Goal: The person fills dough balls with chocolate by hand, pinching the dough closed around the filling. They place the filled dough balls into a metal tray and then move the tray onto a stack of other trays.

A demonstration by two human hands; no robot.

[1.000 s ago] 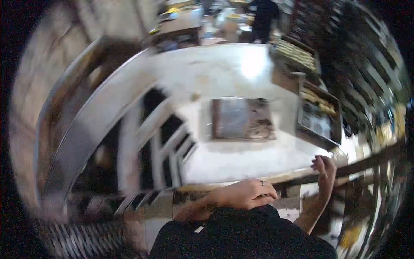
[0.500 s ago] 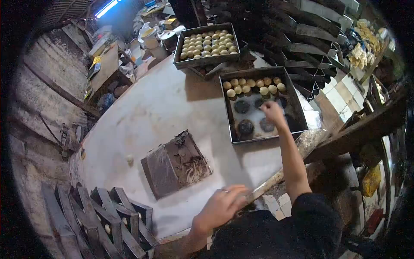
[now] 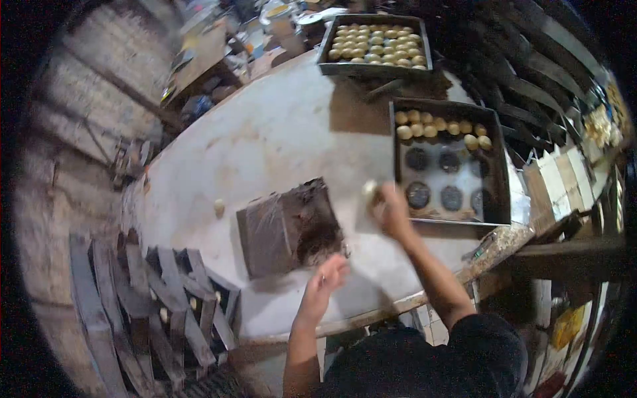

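Now the right hand (image 3: pixel 391 212) is closed on a dough ball (image 3: pixel 369 190) above the table (image 3: pixel 265 146), beside the near tray (image 3: pixel 502 172), so carry it gently without squeezing, while the open left hand (image 3: pixel 326 280) rests near the dark tin (image 3: pixel 288 229).

My right hand (image 3: pixel 391 213) is motion-blurred; its fingers (image 3: pixel 379 197) hide most of a pale dough ball (image 3: pixel 369 189). Left hand (image 3: pixel 326 282) fingertips also smeared. Stacked racks (image 3: pixel 139 298) run off the dark lens edge. Far clutter beyond the tabletop (image 3: pixel 279 132) unreadable.
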